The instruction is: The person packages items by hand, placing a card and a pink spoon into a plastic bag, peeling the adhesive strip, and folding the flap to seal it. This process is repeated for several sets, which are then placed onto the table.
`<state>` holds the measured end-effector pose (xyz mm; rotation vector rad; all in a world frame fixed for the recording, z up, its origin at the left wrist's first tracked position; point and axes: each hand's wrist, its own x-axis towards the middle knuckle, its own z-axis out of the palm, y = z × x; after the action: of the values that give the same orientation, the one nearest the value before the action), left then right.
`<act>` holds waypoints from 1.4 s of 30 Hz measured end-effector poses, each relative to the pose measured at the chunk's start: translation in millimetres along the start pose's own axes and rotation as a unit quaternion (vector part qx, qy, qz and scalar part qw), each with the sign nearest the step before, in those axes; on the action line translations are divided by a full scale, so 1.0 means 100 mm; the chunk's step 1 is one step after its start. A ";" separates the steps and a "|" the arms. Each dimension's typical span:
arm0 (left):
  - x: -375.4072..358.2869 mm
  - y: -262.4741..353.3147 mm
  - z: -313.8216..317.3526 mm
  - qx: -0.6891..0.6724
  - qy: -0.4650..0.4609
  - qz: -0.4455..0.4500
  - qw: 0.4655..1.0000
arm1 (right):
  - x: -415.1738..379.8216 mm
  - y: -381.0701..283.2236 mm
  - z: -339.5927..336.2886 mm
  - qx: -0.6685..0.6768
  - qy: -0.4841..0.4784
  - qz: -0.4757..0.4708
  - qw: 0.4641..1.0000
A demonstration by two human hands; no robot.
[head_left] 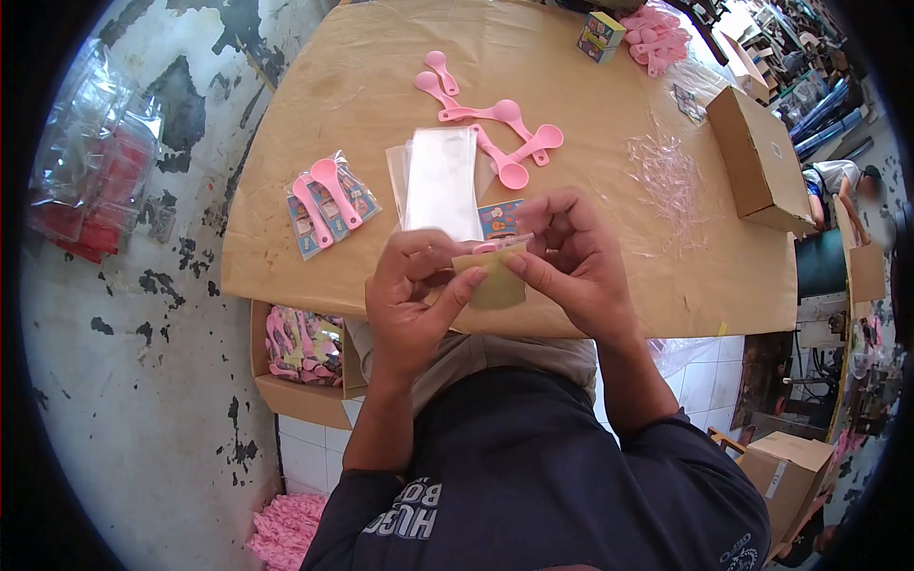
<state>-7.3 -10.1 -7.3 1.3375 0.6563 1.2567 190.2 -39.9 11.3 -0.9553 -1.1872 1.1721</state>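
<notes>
Near the table's front edge, my left hand [416,296] and my right hand [577,266] pinch the two upper sides of a small packet with a yellowish face [498,285]. A bit of pink shows at its top; what is inside is mostly hidden. Just beyond lie a stack of clear plastic bags [442,181] and a blue printed card [497,219]. Several pink measuring spoons [512,174] are spread behind the bags. To the left, two pink spoons [325,181] rest on printed cards in clear plastic [303,224].
Thin clear plastic strips [666,181] lie on the right of the table, beside a cardboard box [759,157]. Pink spoons [655,40] are heaped at the back right near a small printed box [600,38]. A carton of filled packets [303,388] sits below the left edge.
</notes>
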 end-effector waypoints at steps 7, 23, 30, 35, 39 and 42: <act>0.03 -0.01 -0.06 0.039 -0.088 0.009 0.995 | 0.03 -0.04 0.05 -0.012 0.017 -0.087 0.996; 0.41 0.20 -0.93 0.461 0.133 0.162 0.862 | 0.05 0.11 -0.08 -0.384 0.086 -0.098 0.914; 0.36 -0.10 -1.00 0.542 0.100 0.085 0.830 | 0.09 0.10 -0.13 -0.454 0.120 0.021 0.882; 0.37 -0.18 -1.17 0.639 0.023 0.058 0.767 | 0.08 0.20 -0.09 -0.570 0.071 0.037 0.818; 0.44 -0.11 -1.38 0.617 0.004 0.040 0.786 | 0.10 0.18 -0.04 -0.576 0.063 0.062 0.813; 0.45 -0.04 -1.39 0.638 0.000 0.027 0.769 | 0.08 0.21 -0.07 -0.554 0.074 0.062 0.827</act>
<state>-121.8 78.9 -25.7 2.4369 1.6383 0.7535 193.9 -28.5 -9.0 -1.9614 -1.7071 0.3759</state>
